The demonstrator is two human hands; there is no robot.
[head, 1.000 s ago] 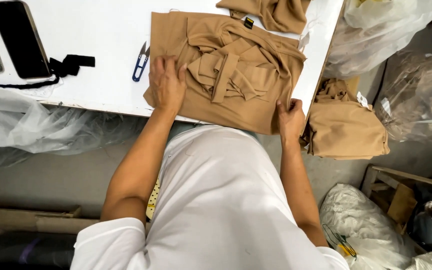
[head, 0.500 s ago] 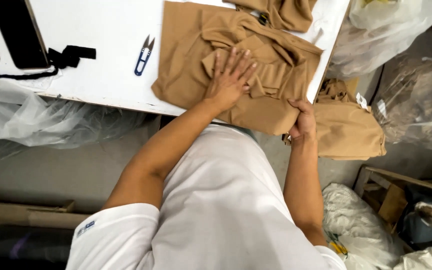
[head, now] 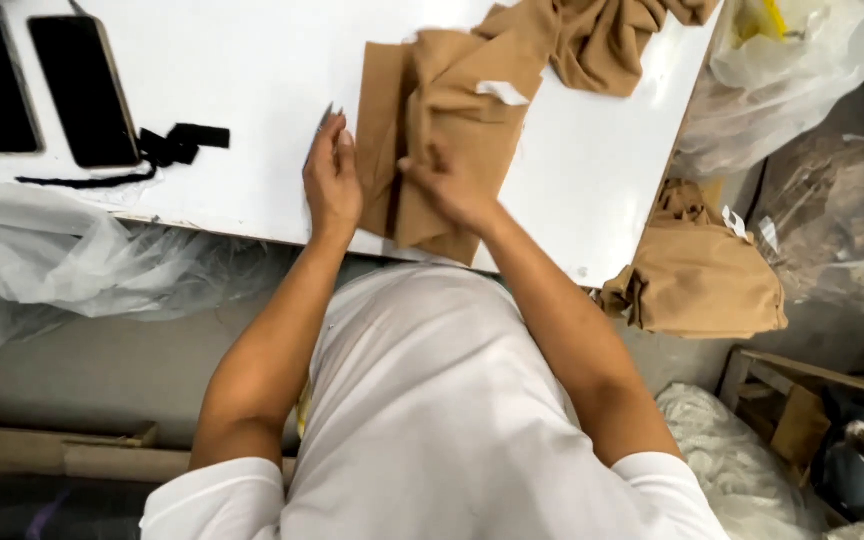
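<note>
On the white tabletop (head: 252, 130) in front of me lies the tan garment (head: 432, 140), folded into a narrow, soft bundle of matte, slightly creased knit, its long axis running away from me, near end at the table's front edge and far end pointing toward the back. My right hand (head: 452, 185) is down on it, fingers curled and pinching a fold near the middle of the bundle, so it has cloth in its grip. My left hand (head: 330, 175) stands on edge just beside the bundle's left side, fingers straight and together, palm facing the cloth; it holds nothing, and whether it quite touches the fabric I cannot tell. A small white label (head: 504, 92) shows on the upper part of the fold. Beyond it, a second tan garment (head: 602, 40) sits rumpled in loose, drapey heaps near the table's far right corner. Off to my left lie two flat black rectangular phones (head: 82, 90), glossy and hard, side by side, and near them a black strap (head: 167, 148) with a thin cord trailing left. Off the table's right edge, a stack of tan fabric (head: 702, 280) rests lower down, and crinkly clear plastic bags (head: 42, 260) bunch beneath the table's left front.
</note>
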